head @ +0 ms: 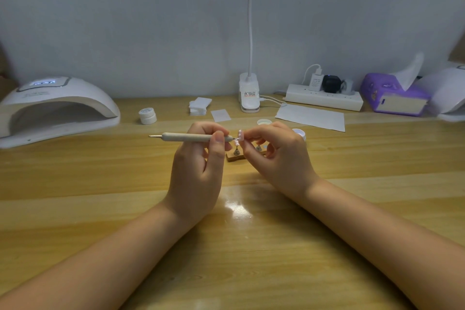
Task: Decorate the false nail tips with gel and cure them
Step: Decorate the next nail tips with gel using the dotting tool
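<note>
Nail tip, glossy pink, pinched by right hand | left hand grips slim matte dotting tool

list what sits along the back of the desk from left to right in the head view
nail lamp → gel pot → pad stack → desk lamp clip → power strip → tissue pack

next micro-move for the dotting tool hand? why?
Probably ease the dotting tool tip gently onto the nail tip to place gel. The left hand grips the tool with its tip right at the nail, which the right hand pinches above the stand.
</note>
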`<control>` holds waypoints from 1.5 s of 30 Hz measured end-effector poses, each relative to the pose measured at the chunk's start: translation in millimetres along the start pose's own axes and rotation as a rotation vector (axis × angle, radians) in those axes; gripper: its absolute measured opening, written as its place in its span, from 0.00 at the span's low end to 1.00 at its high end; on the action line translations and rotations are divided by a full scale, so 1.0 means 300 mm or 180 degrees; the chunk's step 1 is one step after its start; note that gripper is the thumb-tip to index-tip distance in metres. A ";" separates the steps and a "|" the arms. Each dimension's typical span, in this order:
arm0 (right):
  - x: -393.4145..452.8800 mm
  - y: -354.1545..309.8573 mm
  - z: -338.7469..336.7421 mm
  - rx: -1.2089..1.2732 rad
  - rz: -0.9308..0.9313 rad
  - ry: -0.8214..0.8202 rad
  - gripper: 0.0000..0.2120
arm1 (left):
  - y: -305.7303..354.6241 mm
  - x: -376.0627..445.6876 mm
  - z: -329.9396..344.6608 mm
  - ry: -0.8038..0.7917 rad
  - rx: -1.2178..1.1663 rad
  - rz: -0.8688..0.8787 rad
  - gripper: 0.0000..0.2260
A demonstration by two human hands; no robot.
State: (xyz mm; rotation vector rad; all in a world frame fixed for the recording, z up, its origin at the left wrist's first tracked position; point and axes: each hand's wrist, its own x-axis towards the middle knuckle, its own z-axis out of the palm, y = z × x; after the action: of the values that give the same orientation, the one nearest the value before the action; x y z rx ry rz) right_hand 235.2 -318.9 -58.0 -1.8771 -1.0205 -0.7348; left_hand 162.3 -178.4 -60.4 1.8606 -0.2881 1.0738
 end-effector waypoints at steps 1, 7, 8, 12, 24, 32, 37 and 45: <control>0.000 0.000 0.000 0.0006 -0.0001 -0.0006 0.04 | 0.001 0.000 0.000 0.0007 -0.0006 0.0003 0.05; 0.001 0.003 0.001 -0.0007 -0.0036 -0.0018 0.04 | 0.004 -0.002 -0.002 -0.0006 0.0006 -0.0004 0.05; 0.001 0.004 0.000 -0.0013 -0.0041 -0.0014 0.04 | 0.005 -0.002 -0.002 -0.0012 0.0011 -0.0009 0.05; 0.001 0.003 0.000 -0.0023 -0.0032 0.0010 0.04 | 0.005 -0.001 0.000 -0.0016 0.0032 -0.0025 0.05; 0.001 -0.003 -0.002 -0.0031 -0.0052 0.0005 0.04 | 0.007 -0.001 -0.002 -0.0042 0.0015 0.0010 0.05; 0.002 -0.002 -0.001 -0.0042 -0.0047 0.0006 0.04 | 0.006 -0.001 0.000 -0.0077 -0.0042 -0.0054 0.06; 0.004 0.000 -0.004 -0.0033 -0.0030 0.0016 0.04 | 0.010 -0.002 -0.003 -0.0059 -0.0104 -0.0047 0.05; 0.005 -0.003 -0.004 -0.0035 -0.0047 0.0005 0.04 | 0.009 -0.002 0.000 -0.0116 -0.0006 -0.0025 0.05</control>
State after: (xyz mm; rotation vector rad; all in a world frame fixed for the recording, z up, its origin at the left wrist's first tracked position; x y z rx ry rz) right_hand 235.0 -319.2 -55.7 -1.8799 -1.0323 -0.7516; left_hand 160.3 -179.9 -59.1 1.8798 -0.3027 1.0350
